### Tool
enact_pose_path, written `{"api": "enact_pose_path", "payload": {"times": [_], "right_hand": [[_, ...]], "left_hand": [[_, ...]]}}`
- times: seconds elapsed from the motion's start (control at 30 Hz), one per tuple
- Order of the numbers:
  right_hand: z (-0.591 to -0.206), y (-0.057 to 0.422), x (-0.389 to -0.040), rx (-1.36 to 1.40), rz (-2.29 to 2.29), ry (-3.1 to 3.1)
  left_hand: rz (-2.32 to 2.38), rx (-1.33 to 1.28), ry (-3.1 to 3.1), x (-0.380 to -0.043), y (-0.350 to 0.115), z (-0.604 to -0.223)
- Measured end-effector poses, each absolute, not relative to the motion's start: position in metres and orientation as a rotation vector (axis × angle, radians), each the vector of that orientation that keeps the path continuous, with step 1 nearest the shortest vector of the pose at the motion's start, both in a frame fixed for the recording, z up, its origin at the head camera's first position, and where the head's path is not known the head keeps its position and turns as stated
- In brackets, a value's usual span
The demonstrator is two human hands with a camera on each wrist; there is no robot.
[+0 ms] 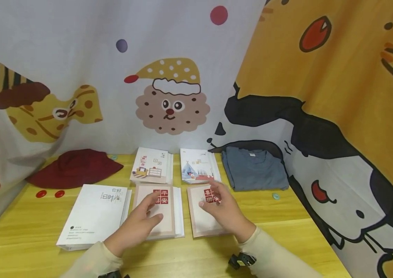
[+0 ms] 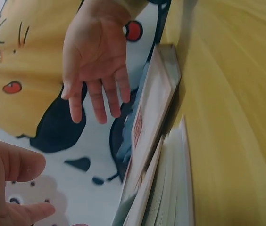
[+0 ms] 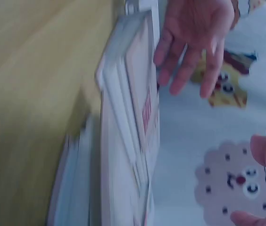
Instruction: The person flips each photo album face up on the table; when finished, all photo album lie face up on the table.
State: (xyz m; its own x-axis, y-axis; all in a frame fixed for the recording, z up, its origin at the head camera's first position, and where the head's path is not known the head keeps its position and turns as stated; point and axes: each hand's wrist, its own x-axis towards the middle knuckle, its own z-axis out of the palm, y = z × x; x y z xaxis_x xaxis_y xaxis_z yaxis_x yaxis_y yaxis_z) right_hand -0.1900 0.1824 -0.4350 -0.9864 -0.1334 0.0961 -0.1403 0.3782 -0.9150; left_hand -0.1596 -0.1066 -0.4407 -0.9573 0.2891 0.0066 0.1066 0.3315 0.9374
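Two matching albums with beige-edged covers and red character squares lie side by side at the front: the middle album (image 1: 163,227) and the right album (image 1: 200,226). My left hand (image 1: 137,226) hovers over the left part of the middle one, fingers loosely bent and holding nothing. Over the right album is my right hand (image 1: 226,210), thumb and fingers spread apart, also holding nothing. The wrist views show both palms facing each other above the albums. Page edges (image 2: 168,174) of an album stand slightly fanned in the left wrist view.
A white album (image 1: 92,212) lies front left. Behind are two illustrated albums, one with a room scene (image 1: 151,166), one with a tent (image 1: 198,166). A maroon bucket hat (image 1: 78,168), folded blue-grey shirt (image 1: 255,170), red discs (image 1: 41,194) and a teal button (image 1: 275,196) flank them; a printed curtain (image 1: 113,127) hangs behind.
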Motion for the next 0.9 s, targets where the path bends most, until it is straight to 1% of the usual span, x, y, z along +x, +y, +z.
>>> {"api": "enact_pose_path", "payload": {"times": [0.23,0.4,0.63,0.9], "right_hand": [[-0.432,0.221,-0.195,0.093,1.580,-2.728],[-0.435,0.240,-0.195,0.025,1.452,-2.873],[-0.446,0.251,-0.194,-0.053,1.363,-3.020],[-0.451,0.255,-0.198,-0.051,1.348,-3.069]], "left_hand": [[1.786,0.410,2.251,-0.164,-0.073,-0.446],[1.803,0.429,2.102,-0.166,-0.054,-0.451],[1.781,0.367,1.990,-0.173,-0.031,-0.457],[1.879,0.257,1.838,-0.180,-0.011,-0.467]]}}
